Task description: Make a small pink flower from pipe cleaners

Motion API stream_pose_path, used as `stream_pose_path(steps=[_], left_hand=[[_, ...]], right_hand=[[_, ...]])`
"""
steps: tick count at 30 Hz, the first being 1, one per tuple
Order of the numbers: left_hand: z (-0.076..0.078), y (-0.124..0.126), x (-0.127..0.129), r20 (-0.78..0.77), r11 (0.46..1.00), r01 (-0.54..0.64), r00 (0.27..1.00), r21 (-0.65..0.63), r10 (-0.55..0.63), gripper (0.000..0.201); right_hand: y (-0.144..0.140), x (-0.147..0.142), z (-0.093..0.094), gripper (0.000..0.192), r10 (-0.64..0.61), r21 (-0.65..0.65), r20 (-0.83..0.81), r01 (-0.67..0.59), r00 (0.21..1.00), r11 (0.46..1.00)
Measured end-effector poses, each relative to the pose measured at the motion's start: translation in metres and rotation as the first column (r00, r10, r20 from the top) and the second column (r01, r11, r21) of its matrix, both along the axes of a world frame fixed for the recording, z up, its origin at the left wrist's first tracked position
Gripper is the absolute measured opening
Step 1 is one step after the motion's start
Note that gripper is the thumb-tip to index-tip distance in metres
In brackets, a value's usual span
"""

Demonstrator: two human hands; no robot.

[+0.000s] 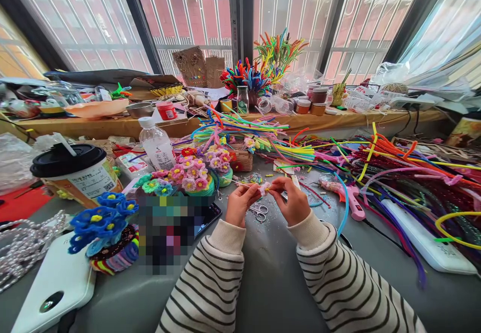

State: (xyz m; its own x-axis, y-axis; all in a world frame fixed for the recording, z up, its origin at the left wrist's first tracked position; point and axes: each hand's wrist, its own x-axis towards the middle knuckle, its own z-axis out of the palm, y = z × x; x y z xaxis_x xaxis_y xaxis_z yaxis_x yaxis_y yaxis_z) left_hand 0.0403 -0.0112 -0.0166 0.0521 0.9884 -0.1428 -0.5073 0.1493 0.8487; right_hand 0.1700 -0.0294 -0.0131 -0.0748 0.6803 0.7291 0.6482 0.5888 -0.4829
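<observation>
- Head camera looks down at a grey desk (270, 283) crowded with craft supplies; both striped sleeves reach in from below.
- Left hand (240, 204) and right hand (291, 200) are closed in narrow pinches on one small pink-and-white fuzzy flower piece (265, 189), held between them just above the desk, near the middle.
- To do this twisting well, I judge the fingertips should stay close to the piece, one hand bracing while the other turns, so the fuzzy wire bends tightly without crushing the petals.
- Small scissors (259, 213) lie on the desk just under the hands, and a pink glue gun (349, 198) lies to the right.
- Printed labels show on the paper cup (80, 175) and the plastic bottle (158, 145), but the writing is too small to read; no brand can be made out.
</observation>
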Motion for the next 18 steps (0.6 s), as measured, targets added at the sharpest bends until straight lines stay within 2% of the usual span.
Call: stream_pose_path(steps=[18], left_hand=[[0.0013, -0.0009, 0.0002, -0.033, 1.000, 0.006, 0.999, -0.001, -0.006, 0.016]], right_hand=[[0.0003, -0.0019, 0.0003, 0.007, -0.032, 0.007, 0.031, 0.032, 0.999, 0.999]])
